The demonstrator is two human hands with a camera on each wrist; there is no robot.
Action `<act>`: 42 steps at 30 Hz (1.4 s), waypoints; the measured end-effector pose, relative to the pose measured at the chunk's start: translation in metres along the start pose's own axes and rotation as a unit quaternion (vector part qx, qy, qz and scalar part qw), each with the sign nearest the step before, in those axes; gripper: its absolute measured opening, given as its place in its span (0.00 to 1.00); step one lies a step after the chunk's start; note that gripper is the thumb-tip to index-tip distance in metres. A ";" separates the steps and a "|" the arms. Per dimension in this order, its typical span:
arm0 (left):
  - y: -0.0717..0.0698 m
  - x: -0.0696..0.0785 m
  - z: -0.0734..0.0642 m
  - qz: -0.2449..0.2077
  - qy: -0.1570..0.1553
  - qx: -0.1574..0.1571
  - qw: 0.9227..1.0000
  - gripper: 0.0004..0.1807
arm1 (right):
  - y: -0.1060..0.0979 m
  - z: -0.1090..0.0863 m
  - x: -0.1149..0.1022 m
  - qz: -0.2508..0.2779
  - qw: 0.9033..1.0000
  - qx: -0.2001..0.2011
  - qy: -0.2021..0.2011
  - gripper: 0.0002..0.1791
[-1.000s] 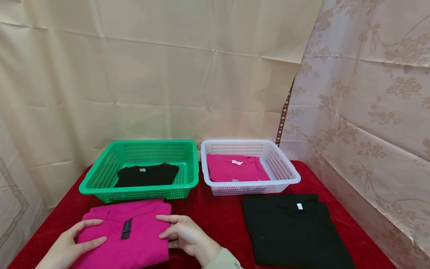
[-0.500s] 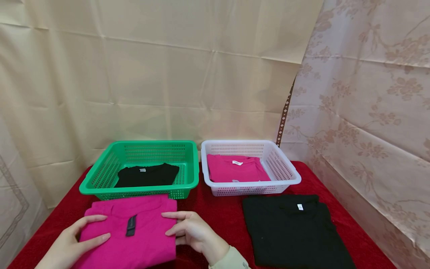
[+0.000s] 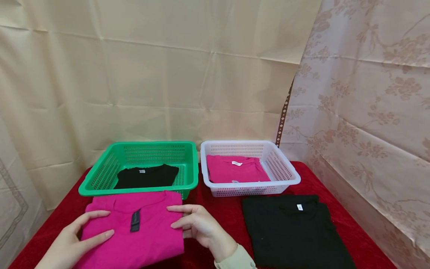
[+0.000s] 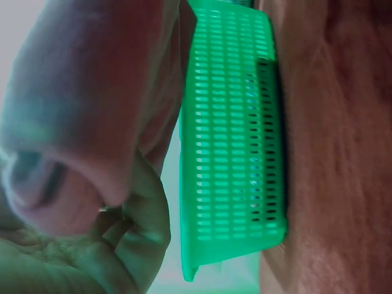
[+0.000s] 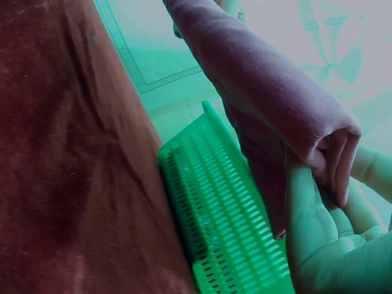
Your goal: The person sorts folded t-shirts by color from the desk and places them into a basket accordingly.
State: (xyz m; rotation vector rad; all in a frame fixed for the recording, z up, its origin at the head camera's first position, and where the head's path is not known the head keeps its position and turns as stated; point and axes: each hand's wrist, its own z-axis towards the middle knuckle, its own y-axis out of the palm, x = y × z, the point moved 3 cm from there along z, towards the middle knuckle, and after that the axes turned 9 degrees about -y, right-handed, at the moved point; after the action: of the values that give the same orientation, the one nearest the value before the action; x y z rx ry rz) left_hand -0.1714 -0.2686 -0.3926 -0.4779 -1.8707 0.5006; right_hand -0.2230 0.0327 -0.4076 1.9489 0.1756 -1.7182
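Observation:
Both hands hold a folded magenta T-shirt (image 3: 151, 241) with a dark neck label, raised off the table in front of the green basket (image 3: 193, 175). At its left side my left hand (image 3: 72, 239) grips the edge, thumb and forefinger on top. My right hand (image 3: 206, 229) pinches the opposite edge, with other fingers tucked beneath. In the right wrist view the layered folds of the shirt (image 5: 275, 79) sit between thumb and fingers of the right hand (image 5: 331, 233). The left wrist view has the fabric (image 4: 92, 92) close above the left palm (image 4: 67, 263).
A folded black shirt (image 3: 147, 177) lies in the green basket. To its right, a white basket (image 3: 250, 185) contains a folded pink shirt (image 3: 235, 170). Another folded black shirt (image 3: 292, 235) lies at the front right on the red tablecloth (image 3: 215, 209). Curtains hang behind and at the right.
The magenta T-shirt has shifted right and a little up toward the green basket, now overlapping its front rim in the head view. Both hands keep their grip, the right hand moving right with it.

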 end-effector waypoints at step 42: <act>0.023 0.067 -0.017 -0.176 0.036 -0.021 0.984 0.38 | -0.039 -0.015 -0.055 0.082 0.993 0.030 -0.078 0.24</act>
State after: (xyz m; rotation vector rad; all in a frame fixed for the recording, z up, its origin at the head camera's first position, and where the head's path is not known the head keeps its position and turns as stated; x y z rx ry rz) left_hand -0.1754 -0.2113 -0.3485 -0.1817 -1.8466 0.2054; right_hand -0.2362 0.0865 -0.3664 1.8071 -0.0912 -1.7753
